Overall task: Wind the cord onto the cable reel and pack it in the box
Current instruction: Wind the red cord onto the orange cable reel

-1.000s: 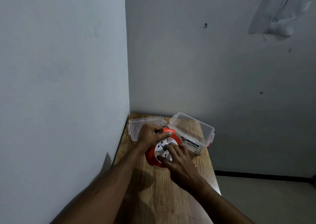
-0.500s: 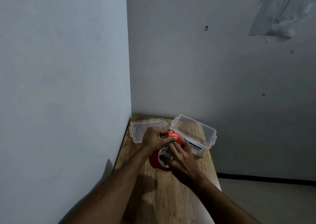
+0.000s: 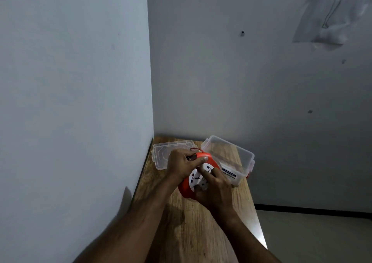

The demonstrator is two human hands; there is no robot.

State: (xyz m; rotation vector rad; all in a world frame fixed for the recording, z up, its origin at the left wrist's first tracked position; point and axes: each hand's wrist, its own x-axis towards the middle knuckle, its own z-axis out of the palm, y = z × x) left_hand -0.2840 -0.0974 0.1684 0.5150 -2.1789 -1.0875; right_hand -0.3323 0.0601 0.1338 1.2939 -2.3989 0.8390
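Observation:
An orange cable reel [image 3: 186, 188] with a white socket face [image 3: 198, 177] is held tilted above the wooden table [image 3: 193, 228]. My left hand [image 3: 181, 165] grips the reel's top rim, thumb over the orange edge, and also holds a dark plug against it. My right hand [image 3: 216, 190] curls round the reel's right side with fingers on the white face. A short loop of red cord [image 3: 194, 148] sticks up behind the left hand. The clear plastic box [image 3: 239, 163] stands open just right of the reel.
The box's clear lid [image 3: 161, 152] lies flat at the table's back left corner. Walls close in on the left and behind. The table's right edge [image 3: 259, 222] drops to the floor.
The reel has tipped up more, and my right hand has slid lower round its right side. My left hand has shifted over the top rim with the plug. The view moved slightly.

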